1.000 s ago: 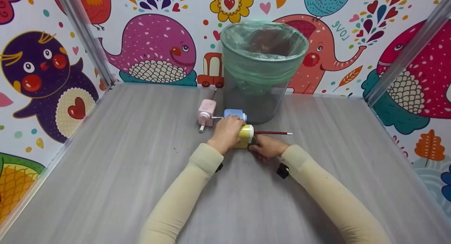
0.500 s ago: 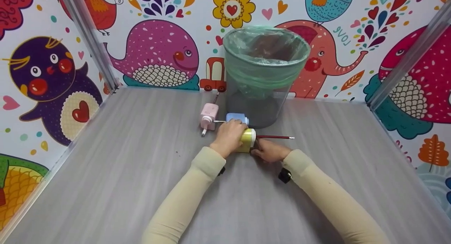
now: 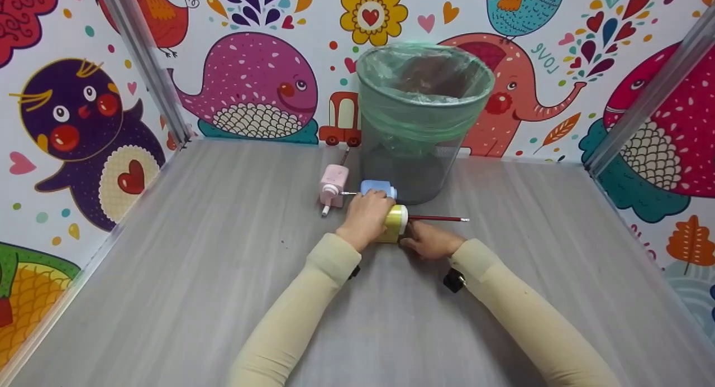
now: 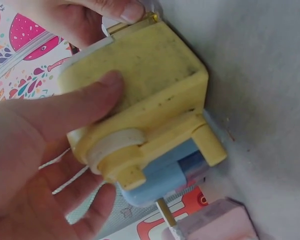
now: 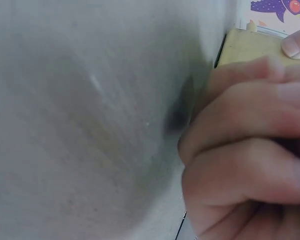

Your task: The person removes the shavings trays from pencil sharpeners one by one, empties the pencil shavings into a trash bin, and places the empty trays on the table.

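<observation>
A yellow crank pencil sharpener [image 3: 395, 220] lies on the table, its crank [image 4: 170, 134] towards the left. My left hand [image 3: 366, 219] grips its body; the thumb [image 4: 97, 97] presses one side. From the white front end a red pencil [image 3: 438, 218] sticks out to the right. My right hand [image 3: 433, 240] is at this front end with curled fingers [image 5: 240, 115]. In the left wrist view its thumb pinches the edge of a translucent drawer [image 4: 135, 27], which stands slightly out of the body. The right fingertips are partly hidden.
Just behind is a blue sharpener [image 3: 377, 187]. A pink sharpener [image 3: 333, 177] with a pencil [image 3: 345, 156] behind it stands to the left. A bin [image 3: 424, 119] with a green liner stands against the patterned back wall [image 3: 257, 85].
The head view has shifted slightly, so the whole scene sits a little lower and further right. Both hands keep their places on the yellow sharpener, with no clear movement of it.
</observation>
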Demonstrator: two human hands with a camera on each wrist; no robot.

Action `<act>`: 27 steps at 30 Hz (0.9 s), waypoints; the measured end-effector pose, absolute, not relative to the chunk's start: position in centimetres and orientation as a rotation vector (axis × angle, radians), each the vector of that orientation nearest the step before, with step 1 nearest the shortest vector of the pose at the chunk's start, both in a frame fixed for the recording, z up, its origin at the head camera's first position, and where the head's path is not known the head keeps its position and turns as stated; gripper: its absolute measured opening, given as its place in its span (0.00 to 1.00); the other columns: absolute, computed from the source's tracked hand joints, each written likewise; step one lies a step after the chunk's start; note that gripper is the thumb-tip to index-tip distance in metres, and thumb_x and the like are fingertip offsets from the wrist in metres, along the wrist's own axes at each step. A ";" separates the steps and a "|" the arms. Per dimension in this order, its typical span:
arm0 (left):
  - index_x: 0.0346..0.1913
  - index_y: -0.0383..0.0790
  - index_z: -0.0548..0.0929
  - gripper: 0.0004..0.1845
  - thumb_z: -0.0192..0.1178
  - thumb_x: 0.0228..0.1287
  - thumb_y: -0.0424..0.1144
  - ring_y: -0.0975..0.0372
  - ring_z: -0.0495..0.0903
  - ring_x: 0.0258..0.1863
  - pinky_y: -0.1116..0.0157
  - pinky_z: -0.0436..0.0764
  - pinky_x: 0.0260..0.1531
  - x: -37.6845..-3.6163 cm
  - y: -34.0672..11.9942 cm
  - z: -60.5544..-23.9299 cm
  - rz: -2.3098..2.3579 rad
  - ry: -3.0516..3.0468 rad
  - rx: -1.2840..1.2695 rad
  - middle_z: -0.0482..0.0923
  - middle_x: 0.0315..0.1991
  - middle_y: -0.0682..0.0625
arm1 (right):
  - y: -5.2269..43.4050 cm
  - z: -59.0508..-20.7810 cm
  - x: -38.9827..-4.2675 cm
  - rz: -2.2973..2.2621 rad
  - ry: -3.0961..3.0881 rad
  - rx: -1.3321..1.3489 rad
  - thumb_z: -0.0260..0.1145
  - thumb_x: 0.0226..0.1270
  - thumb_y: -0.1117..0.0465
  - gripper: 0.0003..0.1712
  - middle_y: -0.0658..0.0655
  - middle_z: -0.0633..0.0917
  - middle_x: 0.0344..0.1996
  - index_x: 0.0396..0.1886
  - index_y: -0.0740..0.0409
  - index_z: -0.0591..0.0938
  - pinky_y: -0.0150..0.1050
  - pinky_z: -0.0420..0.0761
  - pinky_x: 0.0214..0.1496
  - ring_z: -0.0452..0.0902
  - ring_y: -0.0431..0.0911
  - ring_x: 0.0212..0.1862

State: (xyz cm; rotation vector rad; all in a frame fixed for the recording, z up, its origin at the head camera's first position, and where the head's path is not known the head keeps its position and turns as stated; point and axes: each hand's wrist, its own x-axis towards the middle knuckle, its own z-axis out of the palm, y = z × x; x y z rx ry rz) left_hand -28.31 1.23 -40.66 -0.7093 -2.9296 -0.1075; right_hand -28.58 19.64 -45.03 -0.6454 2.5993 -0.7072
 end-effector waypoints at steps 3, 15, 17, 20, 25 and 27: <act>0.53 0.44 0.86 0.22 0.75 0.54 0.41 0.54 0.81 0.54 0.54 0.80 0.52 -28.4 1.3 -40.7 -0.096 -2.917 -0.710 0.84 0.51 0.48 | 19.7 -45.1 -28.5 -0.707 2.606 -0.644 0.57 0.76 0.60 0.20 0.57 0.79 0.33 0.57 0.71 0.70 0.36 0.76 0.30 0.74 0.42 0.25; 0.56 0.44 0.84 0.23 0.73 0.56 0.42 0.55 0.81 0.55 0.54 0.80 0.55 -28.3 1.5 -40.8 -0.072 -2.953 -0.703 0.83 0.53 0.48 | 19.6 -45.2 -28.2 -0.681 2.614 -0.608 0.58 0.76 0.59 0.20 0.60 0.80 0.35 0.58 0.70 0.71 0.36 0.76 0.31 0.75 0.42 0.26; 0.55 0.43 0.85 0.22 0.73 0.56 0.41 0.55 0.81 0.55 0.54 0.81 0.54 -28.3 1.4 -40.8 -0.069 -2.947 -0.704 0.84 0.52 0.48 | 19.6 -45.2 -28.2 -0.679 2.613 -0.597 0.58 0.76 0.59 0.21 0.60 0.80 0.37 0.59 0.70 0.71 0.36 0.76 0.32 0.76 0.43 0.26; 0.55 0.43 0.85 0.22 0.73 0.56 0.41 0.54 0.81 0.55 0.54 0.81 0.54 -28.3 1.4 -40.8 -0.076 -2.942 -0.706 0.84 0.52 0.48 | 19.6 -45.2 -28.4 -0.673 2.610 -0.591 0.57 0.77 0.59 0.21 0.60 0.80 0.37 0.59 0.71 0.70 0.37 0.77 0.31 0.76 0.43 0.27; 0.54 0.43 0.85 0.22 0.73 0.55 0.41 0.54 0.81 0.54 0.54 0.81 0.52 -28.4 1.3 -40.8 -0.089 -2.932 -0.705 0.84 0.51 0.47 | 19.6 -45.3 -28.6 -0.685 2.614 -0.622 0.57 0.77 0.60 0.21 0.61 0.80 0.38 0.59 0.71 0.70 0.41 0.79 0.37 0.77 0.46 0.31; 0.53 0.43 0.85 0.21 0.73 0.55 0.41 0.54 0.82 0.53 0.54 0.81 0.51 -28.4 1.2 -40.8 -0.092 -2.917 -0.709 0.84 0.50 0.47 | 19.7 -45.3 -28.6 -0.704 2.614 -0.642 0.57 0.76 0.60 0.21 0.62 0.81 0.39 0.59 0.72 0.70 0.42 0.79 0.38 0.77 0.46 0.31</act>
